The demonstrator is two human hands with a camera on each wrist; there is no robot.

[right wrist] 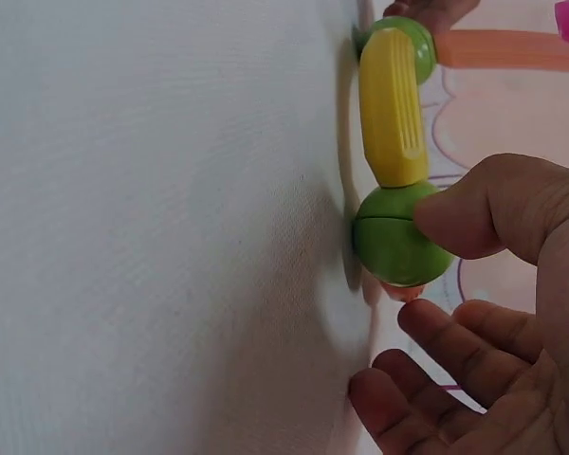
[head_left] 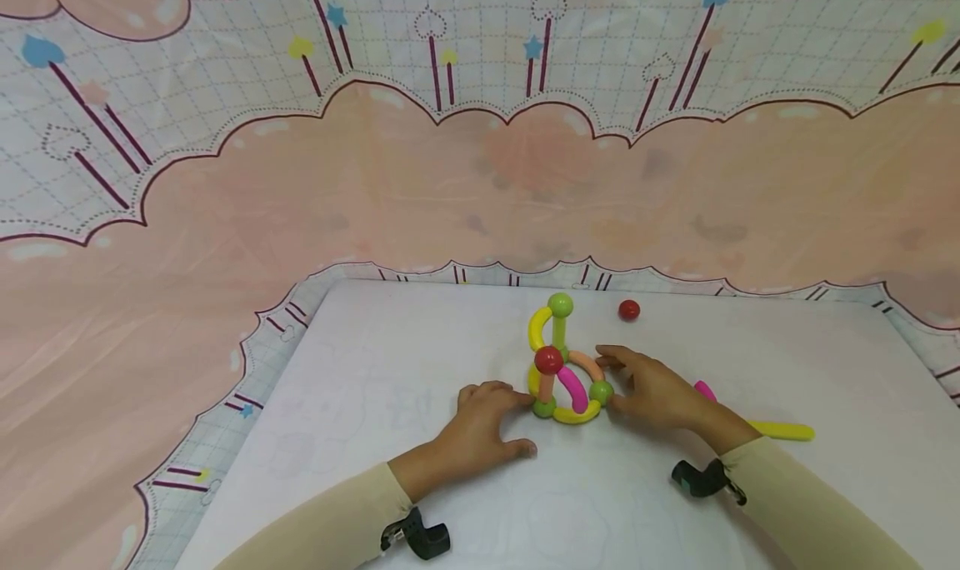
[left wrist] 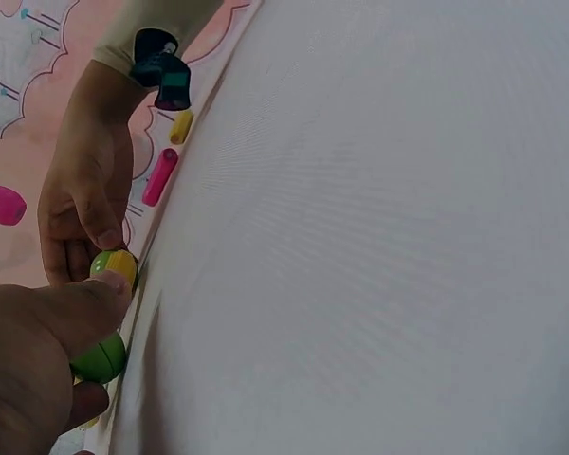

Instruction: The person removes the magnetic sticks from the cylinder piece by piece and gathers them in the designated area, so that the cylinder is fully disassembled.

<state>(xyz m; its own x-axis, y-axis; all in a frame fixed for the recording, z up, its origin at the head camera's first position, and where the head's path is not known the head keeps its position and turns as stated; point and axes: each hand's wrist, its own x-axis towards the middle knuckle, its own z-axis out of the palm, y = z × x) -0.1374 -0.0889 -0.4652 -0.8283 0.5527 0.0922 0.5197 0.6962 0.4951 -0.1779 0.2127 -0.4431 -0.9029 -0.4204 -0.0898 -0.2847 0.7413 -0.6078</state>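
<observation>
A toy frame of magnetic-looking balls and rods stands on the white table [head_left: 360, 353]. Its base has a front-left green ball [head_left: 544, 407], a right green ball [head_left: 602, 392], a yellow curved rod [head_left: 576, 414] between them and an orange curved rod [head_left: 586, 364]. A red ball [head_left: 549, 360] tops a short orange rod; a light green ball [head_left: 560, 305] tops an upright green rod. A pink curved rod [head_left: 573, 388] leans down from the red ball. My left hand [head_left: 483, 428] touches the front-left ball, thumb apart. My right hand's thumb touches the right ball [right wrist: 401, 237], fingers loosely spread beside it.
Behind the frame lies a loose red ball [head_left: 629, 310]. A yellow rod [head_left: 783, 431] and a pink rod [head_left: 705, 391] lie by the right forearm, partly hidden by it. A patterned cloth [head_left: 450, 187] spreads beyond the table's far edge.
</observation>
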